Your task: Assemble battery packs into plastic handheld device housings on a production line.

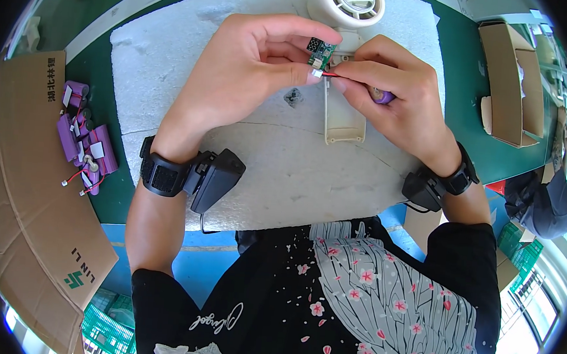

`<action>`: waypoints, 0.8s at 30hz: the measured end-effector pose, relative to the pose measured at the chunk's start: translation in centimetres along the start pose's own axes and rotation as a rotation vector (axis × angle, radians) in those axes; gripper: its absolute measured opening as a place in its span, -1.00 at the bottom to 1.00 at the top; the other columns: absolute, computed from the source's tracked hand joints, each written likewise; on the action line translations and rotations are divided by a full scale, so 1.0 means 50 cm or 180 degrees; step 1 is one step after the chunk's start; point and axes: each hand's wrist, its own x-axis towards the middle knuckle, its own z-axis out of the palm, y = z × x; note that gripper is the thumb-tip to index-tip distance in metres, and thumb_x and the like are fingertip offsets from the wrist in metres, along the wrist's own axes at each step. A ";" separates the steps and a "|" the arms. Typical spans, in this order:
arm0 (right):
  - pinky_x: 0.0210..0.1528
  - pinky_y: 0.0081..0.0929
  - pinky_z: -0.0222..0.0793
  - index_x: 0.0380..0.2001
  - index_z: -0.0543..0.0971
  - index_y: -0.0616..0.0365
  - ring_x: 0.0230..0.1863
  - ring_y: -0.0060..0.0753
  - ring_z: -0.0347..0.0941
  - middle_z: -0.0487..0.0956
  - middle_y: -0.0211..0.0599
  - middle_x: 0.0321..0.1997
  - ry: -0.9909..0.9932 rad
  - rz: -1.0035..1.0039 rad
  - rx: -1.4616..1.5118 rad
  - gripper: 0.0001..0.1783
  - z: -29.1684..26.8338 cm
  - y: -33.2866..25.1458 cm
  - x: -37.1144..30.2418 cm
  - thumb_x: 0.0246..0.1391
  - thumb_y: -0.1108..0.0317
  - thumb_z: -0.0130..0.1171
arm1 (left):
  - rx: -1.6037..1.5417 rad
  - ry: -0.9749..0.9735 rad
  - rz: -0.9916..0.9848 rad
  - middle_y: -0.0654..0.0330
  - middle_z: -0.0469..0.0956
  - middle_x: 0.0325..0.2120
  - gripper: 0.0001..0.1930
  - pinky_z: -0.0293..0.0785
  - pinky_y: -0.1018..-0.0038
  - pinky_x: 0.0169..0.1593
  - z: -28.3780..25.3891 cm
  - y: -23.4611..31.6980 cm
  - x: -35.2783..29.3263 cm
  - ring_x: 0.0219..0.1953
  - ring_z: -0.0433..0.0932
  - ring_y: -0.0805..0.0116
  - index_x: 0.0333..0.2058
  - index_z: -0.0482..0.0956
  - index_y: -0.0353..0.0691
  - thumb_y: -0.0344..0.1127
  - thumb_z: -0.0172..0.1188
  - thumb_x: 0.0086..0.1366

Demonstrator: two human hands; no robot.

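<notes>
Nearest my camera spreads a black shirt (269,294) with pink blossoms. Up beyond it, I have a small green circuit board (323,53) held in the air, the left hand (249,59) pinching it between thumb and fingertips. The right hand (402,77) has thumb and forefinger closed narrow on a red wire (330,75) beside a white connector (316,73) at the board's lower edge; whether the plug is fully seated, I can't tell. Beneath its curled fingers shows a purple cell (382,96). Below the hands I make out an open cream casing (345,125), a round cream fan head (337,16) just beyond, both on a white foam sheet (168,44). Purple battery packs (104,154) lie heaped at left; an open cardboard box (510,91) stands at right on the green table (495,162).
</notes>
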 end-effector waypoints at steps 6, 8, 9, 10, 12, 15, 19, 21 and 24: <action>-0.46 -0.57 0.32 -0.39 0.65 0.21 -0.48 -0.42 0.43 0.50 -0.29 -0.39 0.0006 0.0040 0.0008 -0.86 -0.001 -0.003 0.002 -0.11 0.53 0.33 | -0.0071 -0.0017 0.0011 0.19 0.59 -0.24 -0.61 0.50 0.58 -0.12 -0.002 0.000 0.000 -0.24 0.55 0.50 -0.01 0.51 -0.32 -0.63 0.21 0.14; -0.47 -0.57 0.32 -0.40 0.64 0.22 -0.49 -0.43 0.42 0.50 -0.29 -0.40 0.0016 0.0003 0.0006 -0.87 -0.002 -0.002 0.003 -0.11 0.53 0.33 | -0.0075 -0.0021 0.0000 0.19 0.59 -0.24 -0.61 0.50 0.58 -0.13 -0.004 0.001 0.000 -0.24 0.55 0.51 -0.02 0.51 -0.32 -0.63 0.22 0.14; -0.47 -0.57 0.32 -0.40 0.64 0.22 -0.49 -0.43 0.42 0.50 -0.29 -0.40 0.0017 0.0003 0.0006 -0.87 -0.002 -0.003 0.003 -0.11 0.53 0.33 | -0.0074 -0.0021 0.0000 0.19 0.59 -0.24 -0.61 0.50 0.58 -0.13 -0.004 0.001 0.000 -0.24 0.55 0.51 -0.02 0.51 -0.32 -0.63 0.22 0.14; -0.47 -0.58 0.31 -0.40 0.64 0.22 -0.49 -0.43 0.42 0.50 -0.30 -0.40 0.0022 0.0007 0.0007 -0.87 -0.003 -0.003 0.003 -0.11 0.54 0.33 | -0.0100 0.0001 0.0010 0.20 0.59 -0.25 -0.61 0.49 0.58 -0.13 -0.004 -0.001 0.000 -0.25 0.55 0.51 -0.02 0.50 -0.32 -0.63 0.22 0.14; -0.48 -0.58 0.30 -0.41 0.63 0.23 -0.50 -0.43 0.41 0.50 -0.30 -0.41 0.0030 0.0014 0.0008 -0.88 -0.004 -0.005 0.004 -0.11 0.55 0.32 | -0.0155 0.0046 0.0030 0.21 0.59 -0.25 -0.62 0.49 0.59 -0.13 -0.004 -0.003 0.000 -0.25 0.55 0.51 -0.03 0.49 -0.32 -0.62 0.23 0.13; -0.48 -0.59 0.29 -0.41 0.63 0.24 -0.50 -0.44 0.41 0.50 -0.31 -0.41 0.0016 0.0047 0.0033 -0.88 -0.004 -0.003 0.003 -0.11 0.55 0.31 | -0.0097 0.0034 0.0029 0.21 0.59 -0.26 -0.63 0.49 0.59 -0.13 -0.005 0.000 0.000 -0.25 0.55 0.51 -0.05 0.48 -0.31 -0.62 0.23 0.14; -0.49 -0.60 0.27 -0.41 0.62 0.24 -0.51 -0.46 0.39 0.50 -0.32 -0.41 0.0019 0.0041 0.0060 -0.89 -0.004 -0.002 0.003 -0.10 0.55 0.30 | -0.0106 0.0030 0.0038 0.22 0.59 -0.27 -0.65 0.49 0.59 -0.14 -0.006 -0.002 0.000 -0.25 0.56 0.51 -0.08 0.47 -0.30 -0.61 0.24 0.13; -0.50 -0.60 0.26 -0.42 0.62 0.25 -0.52 -0.46 0.39 0.50 -0.32 -0.41 0.0023 0.0031 0.0064 -0.89 -0.004 -0.002 0.003 -0.10 0.55 0.30 | -0.0128 0.0029 0.0044 0.22 0.59 -0.28 -0.65 0.49 0.60 -0.14 -0.006 -0.003 0.000 -0.25 0.56 0.51 -0.08 0.46 -0.29 -0.61 0.24 0.13; -0.50 -0.60 0.25 -0.42 0.62 0.25 -0.52 -0.48 0.38 0.49 -0.32 -0.41 0.0026 0.0009 0.0079 -0.90 -0.004 -0.002 0.004 -0.09 0.55 0.30 | -0.0251 0.0133 0.0100 0.24 0.59 -0.35 -0.68 0.52 0.61 -0.15 -0.004 -0.004 0.001 -0.28 0.57 0.53 -0.13 0.52 -0.29 -0.61 0.27 0.10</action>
